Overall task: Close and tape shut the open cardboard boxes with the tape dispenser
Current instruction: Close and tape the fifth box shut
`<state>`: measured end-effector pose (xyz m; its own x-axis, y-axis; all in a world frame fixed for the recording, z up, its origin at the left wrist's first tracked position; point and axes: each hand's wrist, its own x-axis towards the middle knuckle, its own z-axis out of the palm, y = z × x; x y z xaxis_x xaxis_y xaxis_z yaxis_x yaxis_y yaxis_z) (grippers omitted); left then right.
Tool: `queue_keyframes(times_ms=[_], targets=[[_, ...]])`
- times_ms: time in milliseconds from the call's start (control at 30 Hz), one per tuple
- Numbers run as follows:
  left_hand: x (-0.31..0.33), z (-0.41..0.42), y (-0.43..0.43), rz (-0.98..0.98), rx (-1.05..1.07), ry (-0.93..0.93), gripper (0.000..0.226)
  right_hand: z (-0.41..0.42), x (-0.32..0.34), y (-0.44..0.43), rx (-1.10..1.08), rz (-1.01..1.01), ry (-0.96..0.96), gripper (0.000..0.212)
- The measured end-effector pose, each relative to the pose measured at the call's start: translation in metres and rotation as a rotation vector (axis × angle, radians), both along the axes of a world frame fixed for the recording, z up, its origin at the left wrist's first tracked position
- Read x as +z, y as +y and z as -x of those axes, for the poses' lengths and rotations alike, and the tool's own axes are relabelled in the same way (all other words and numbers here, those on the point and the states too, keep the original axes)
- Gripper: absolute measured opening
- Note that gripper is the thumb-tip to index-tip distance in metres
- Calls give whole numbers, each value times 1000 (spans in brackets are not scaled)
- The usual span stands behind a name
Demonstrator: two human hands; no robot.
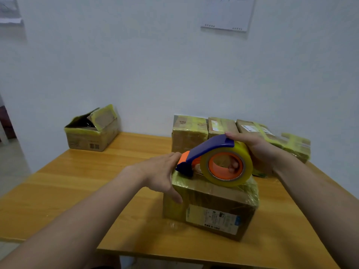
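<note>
Two bare forearms (87,210) are stretched out from the near edge of a honey-coloured wooden table (77,181) towards a closed brown cardboard box (209,202) wrapped in yellowish clear tape, which is set in the middle of the tabletop with a white printed shipping label (211,216) on its near side. At the left top edge of this box the left hand (159,173) is laid flat, its fingers held straight over the top and its thumb pointed down the left side; nothing is gripped by it. On top of the box a blue tape dispenser with an orange cutter end (209,152) is rested, its cutter end touching the box's top close to the left fingertips. The dispenser's roll of yellowish clear tape (247,160) is grasped from the right by the right hand (254,150), the thumb laid on the blue hood and curled fingers seen through the orange core. Behind the box, against a pale wall (155,65), a row of taped cardboard boxes (188,133) is lined up. Well apart to the rear left of the box, an open cardboard box with raised flaps (91,133) is seen near the table's far corner; whether it rests on the table cannot be told. High above the box, a white sheet of paper (227,12) is fixed to the wall.
</note>
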<state>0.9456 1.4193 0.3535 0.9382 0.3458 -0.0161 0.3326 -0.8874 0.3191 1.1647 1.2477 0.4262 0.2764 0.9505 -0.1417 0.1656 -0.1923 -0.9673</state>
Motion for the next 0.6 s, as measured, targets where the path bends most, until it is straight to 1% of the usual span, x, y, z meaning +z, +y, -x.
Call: queue_keyframes(times_ms=[67,167,300,367,467,533,600], targets=[[1,0,1,-12,19,25,116,2,0,0,-1,-4,22,50],[5,1,-2,-95,56,99,109,4,2,2,-66,-25,56,49],[9,1,-6,-170,83,139,107,-1,6,-2,-81,-36,10,56],[8,2,-8,-180,94,162,109,-4,8,-7,-75,-36,-11,51],[8,4,-12,-168,108,190,113,-11,10,-16,-126,-31,-39,45],[11,8,-12,-157,130,217,113,-20,12,-23,-155,-45,-66,52],[13,13,-9,-123,162,230,114,-27,13,-29,-184,-47,-84,69]])
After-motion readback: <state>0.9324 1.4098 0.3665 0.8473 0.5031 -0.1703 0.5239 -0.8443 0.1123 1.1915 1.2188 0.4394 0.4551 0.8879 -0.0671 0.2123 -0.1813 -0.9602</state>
